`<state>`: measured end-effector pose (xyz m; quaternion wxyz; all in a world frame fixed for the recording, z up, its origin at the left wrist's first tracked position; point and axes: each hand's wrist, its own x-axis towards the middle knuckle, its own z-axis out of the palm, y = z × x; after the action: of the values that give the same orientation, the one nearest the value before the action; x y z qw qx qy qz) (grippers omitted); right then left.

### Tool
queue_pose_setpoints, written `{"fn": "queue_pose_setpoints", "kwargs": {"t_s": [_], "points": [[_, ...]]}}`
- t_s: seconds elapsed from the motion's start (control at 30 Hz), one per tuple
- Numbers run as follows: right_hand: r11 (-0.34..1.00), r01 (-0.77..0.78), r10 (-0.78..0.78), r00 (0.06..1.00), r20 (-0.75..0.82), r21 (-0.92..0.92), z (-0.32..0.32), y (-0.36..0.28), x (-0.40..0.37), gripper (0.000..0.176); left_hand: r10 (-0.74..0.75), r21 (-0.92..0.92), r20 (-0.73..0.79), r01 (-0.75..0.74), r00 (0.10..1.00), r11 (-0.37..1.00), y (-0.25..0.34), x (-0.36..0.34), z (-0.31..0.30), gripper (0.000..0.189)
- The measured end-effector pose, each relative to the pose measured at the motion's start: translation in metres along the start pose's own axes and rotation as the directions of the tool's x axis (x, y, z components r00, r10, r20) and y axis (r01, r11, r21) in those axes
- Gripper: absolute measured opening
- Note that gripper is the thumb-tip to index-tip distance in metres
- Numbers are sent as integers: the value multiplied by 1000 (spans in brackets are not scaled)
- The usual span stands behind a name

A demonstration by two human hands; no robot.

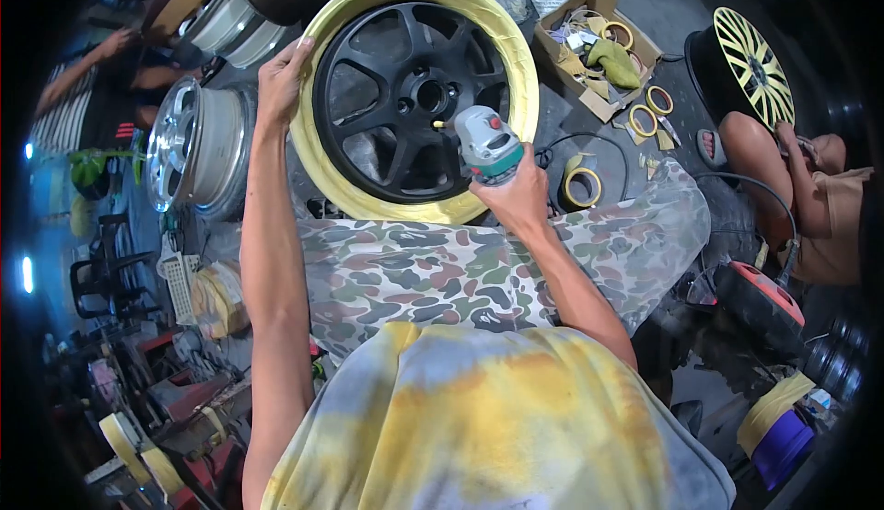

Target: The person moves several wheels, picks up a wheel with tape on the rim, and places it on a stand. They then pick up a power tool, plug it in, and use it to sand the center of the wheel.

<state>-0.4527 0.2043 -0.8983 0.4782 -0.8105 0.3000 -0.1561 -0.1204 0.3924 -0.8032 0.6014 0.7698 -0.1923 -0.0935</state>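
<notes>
A black spoked wheel point(372, 123) stands before me, its outer rim wrapped in yellow masking tape point(313, 156). My left hand point(284, 77) grips the taped rim at its upper left, fingers hidden behind the edge. In my right hand point(516, 192) is a grey and green power tool point(488, 142), held over the wheel's lower right spokes. The tool's small yellowish tip points left, just below the centre hub; whether it touches the wheel I cannot tell.
A cardboard box point(647, 52) of tape rolls sits at the upper right, loose rolls point(643, 121) near it. A co-worker point(760, 156) sits at the right by a yellow-spoked wheel point(757, 66). Silver wheels point(216, 146) stand at the left; another person's arm point(101, 54) shows beyond.
</notes>
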Motion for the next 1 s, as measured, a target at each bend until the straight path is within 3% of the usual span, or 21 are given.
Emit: {"fn": "queue_pose_setpoints", "kwargs": {"t_s": [0.07, 0.23, 0.43, 0.53, 0.63, 0.73, 0.87, 1.0], "points": [[997, -14, 15, 1000, -11, 78, -6, -3, -1, 74, 0, 1, -12, 0, 1000, 1000, 6, -5, 3, 40], [1000, -6, 6, 1000, 12, 27, -3, -1, 3, 74, -35, 6, -33, 35, 999, 999, 14, -10, 7, 39], [990, -110, 113, 993, -31, 90, -25, -12, -7, 71, 30, 59, -28, -28, 999, 998, 9, -6, 5, 38], [992, -98, 106, 990, -96, 82, -37, -5, -12, 70, 77, 47, -48, -75, 996, 996, 5, 0, 5, 41], [995, 2, 16, 985, -171, 104, -46, 0, -11, 67, 21, 195, -17, -18, 1000, 981, 14, -7, 7, 46], [981, -45, 77, 983, -166, 186, -49, -7, -7, 67, 62, 205, -16, -57, 998, 977, 21, -10, 14, 46], [981, 27, -2, 992, -125, 193, -37, -11, -6, 68, 115, 232, -16, -109, 993, 967, 21, -12, 18, 48], [973, -6, 17, 999, -43, 232, -34, -27, -3, 69, 114, 174, 12, -114, 993, 978, 25, -20, 23, 45]]}}
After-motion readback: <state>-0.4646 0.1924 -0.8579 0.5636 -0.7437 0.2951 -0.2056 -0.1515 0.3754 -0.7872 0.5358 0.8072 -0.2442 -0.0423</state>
